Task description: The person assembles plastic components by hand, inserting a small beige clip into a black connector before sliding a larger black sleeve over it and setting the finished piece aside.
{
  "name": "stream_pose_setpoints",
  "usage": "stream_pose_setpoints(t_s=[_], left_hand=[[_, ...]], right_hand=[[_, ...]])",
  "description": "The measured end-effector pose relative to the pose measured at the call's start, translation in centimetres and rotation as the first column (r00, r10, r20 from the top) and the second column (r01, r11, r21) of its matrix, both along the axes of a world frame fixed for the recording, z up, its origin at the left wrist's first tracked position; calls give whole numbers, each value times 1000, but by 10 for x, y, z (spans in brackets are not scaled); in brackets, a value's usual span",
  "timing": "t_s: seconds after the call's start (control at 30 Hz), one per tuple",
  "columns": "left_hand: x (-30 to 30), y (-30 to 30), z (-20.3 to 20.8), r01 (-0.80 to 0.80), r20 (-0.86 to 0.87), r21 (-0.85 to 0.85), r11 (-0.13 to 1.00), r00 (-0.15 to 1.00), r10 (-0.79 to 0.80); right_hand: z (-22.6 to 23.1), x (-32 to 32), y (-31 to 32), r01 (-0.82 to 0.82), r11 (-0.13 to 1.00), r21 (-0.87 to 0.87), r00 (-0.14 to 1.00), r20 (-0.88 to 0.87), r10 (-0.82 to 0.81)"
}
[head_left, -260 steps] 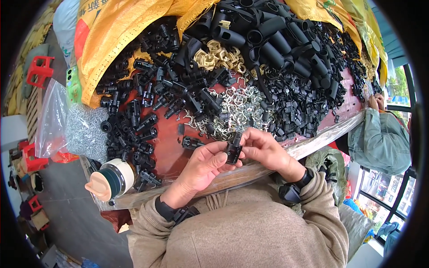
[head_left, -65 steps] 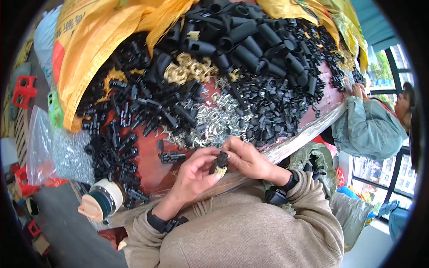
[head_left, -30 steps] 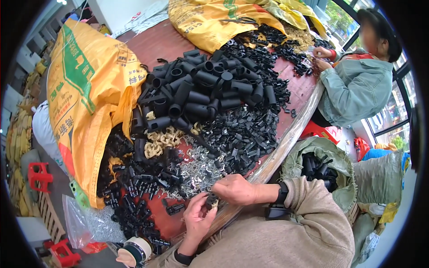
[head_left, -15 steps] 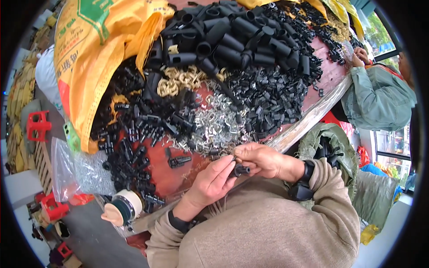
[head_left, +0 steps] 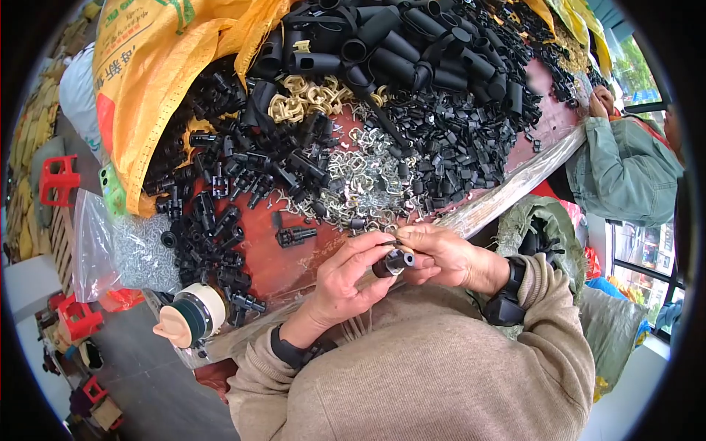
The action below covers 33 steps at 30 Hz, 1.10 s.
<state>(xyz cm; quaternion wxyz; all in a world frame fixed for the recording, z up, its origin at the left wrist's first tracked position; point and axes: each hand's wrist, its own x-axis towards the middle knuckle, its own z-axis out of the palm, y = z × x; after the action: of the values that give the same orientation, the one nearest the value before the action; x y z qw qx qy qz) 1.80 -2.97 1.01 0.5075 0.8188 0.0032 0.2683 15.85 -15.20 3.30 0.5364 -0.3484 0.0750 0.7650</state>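
My left hand (head_left: 346,275) is closed around a small black plastic fitting (head_left: 395,262), a short cylinder with a round hollow end turned to the right. Against its upper side press the thumb and fingers of my right hand (head_left: 452,256), closed in a pinch. Whether a smaller piece sits between those right fingertips is hidden. Both hands meet over the table's near edge, just in front of my body. Beyond them lies a heap of small silvery metal clips (head_left: 368,173). One similar black fitting (head_left: 296,235) rests alone on the red tabletop (head_left: 268,257).
Black fittings (head_left: 220,257) pile up at left, beside a bag of small clear pieces (head_left: 147,253) and a lidded cup (head_left: 193,316). Black tubes (head_left: 397,59), cream clips (head_left: 305,99) and small black pieces (head_left: 456,140) lie farther back. Another person (head_left: 625,165) sits at right.
The black fitting has turned so its round end shows more, and my left fingers have spread lower around it. My right hand keeps its pinch. The whole view has shifted slightly.
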Motion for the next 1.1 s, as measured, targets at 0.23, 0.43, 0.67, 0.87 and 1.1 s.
stream_pose_setpoints(t_s=[0.23, 0.43, 0.67, 0.87, 1.1], left_hand=[[-4, -3, -2, 35, 54, 85, 996, 998, -39], [-5, 4, 1, 14, -98, -291, 957, 994, -44], [-11, -6, -9, -15, -129, -808, 588, 980, -153], [-9, -6, -20, -50, -162, -896, 442, 962, -219], [-3, -12, -8, -35, -134, -848, 528, 980, -150]], right_hand=[[-3, 3, -5, -54, 997, 51, 997, -50, 56], [0, -3, -4, -224, 950, 217, 672, 741, -11], [-13, -1, -2, -517, 856, 20, -507, 798, -325], [-13, 8, 2, -592, 806, -15, -627, 637, -449], [-16, -2, 2, -174, 960, 221, 355, 923, -148]])
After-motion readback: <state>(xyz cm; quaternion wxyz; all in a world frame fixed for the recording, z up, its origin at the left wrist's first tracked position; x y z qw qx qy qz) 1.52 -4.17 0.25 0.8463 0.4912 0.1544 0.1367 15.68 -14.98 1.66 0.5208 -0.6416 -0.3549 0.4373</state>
